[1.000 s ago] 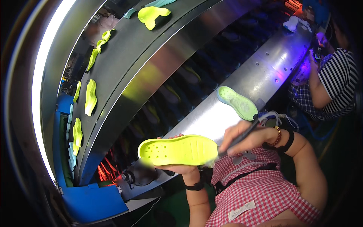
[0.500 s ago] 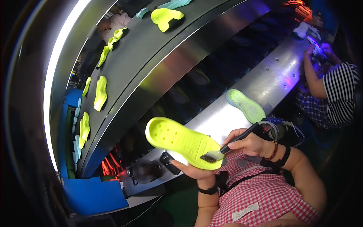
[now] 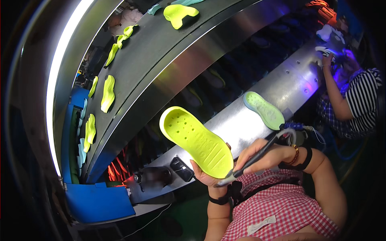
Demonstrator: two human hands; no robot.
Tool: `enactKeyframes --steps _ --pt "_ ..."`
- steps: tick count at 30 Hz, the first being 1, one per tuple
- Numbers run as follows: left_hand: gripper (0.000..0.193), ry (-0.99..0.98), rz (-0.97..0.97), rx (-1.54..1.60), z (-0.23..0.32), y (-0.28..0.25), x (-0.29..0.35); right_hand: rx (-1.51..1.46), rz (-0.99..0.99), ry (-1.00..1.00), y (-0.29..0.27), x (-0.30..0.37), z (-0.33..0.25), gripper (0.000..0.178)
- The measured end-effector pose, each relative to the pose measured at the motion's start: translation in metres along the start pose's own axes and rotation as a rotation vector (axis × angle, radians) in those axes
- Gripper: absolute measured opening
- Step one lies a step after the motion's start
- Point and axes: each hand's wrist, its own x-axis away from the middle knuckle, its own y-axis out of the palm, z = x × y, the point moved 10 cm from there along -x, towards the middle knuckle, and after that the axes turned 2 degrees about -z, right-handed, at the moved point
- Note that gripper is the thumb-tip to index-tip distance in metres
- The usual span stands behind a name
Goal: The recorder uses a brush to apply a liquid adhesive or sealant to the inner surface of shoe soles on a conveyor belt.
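My left hand (image 3: 204, 175) is closed round the heel end of a yellow-green shoe sole (image 3: 198, 141), with its hollow inner face turned up. Small holes dot the toe part, and ridges cross the heel part. In my right hand (image 3: 268, 156) is a black-handled brush (image 3: 226, 180), gripped like a pen. Its tip is low, at the heel edge of the sole, beside my left wrist; whether the bristles touch the sole I cannot tell. A grey tube (image 3: 290, 133) shows by the upper end of the handle; I cannot see whether they join.
A pale green sole (image 3: 264, 111) lies on the metal ledge (image 3: 238, 127). Beside my left hand are a black tray (image 3: 181, 168) and a dark round pot (image 3: 156, 178). Beyond, a conveyor belt (image 3: 140, 72) carries yellow-green and light blue pieces. Another person (image 3: 354, 94) works at the far right.
The sole has turned in my left hand, its toe end now pointing further away. The brush has moved off the inner heel surface, down to the heel's edge.
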Motion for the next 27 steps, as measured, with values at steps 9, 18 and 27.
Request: enactKeyframes --steps 9,18,27 --pt "0.058 0.018 0.016 -0.182 0.015 0.004 -0.004 0.302 -0.010 -0.135 -0.013 -0.004 -0.020 0.020" --pt "0.052 -0.463 0.221 -0.067 -0.019 -0.023 0.009 0.476 -0.161 -0.271 -0.002 0.004 -0.056 0.015" --pt "0.047 -0.831 0.236 -0.269 -0.044 -0.016 0.031 0.509 -0.461 -0.140 0.004 0.010 -0.036 0.024"
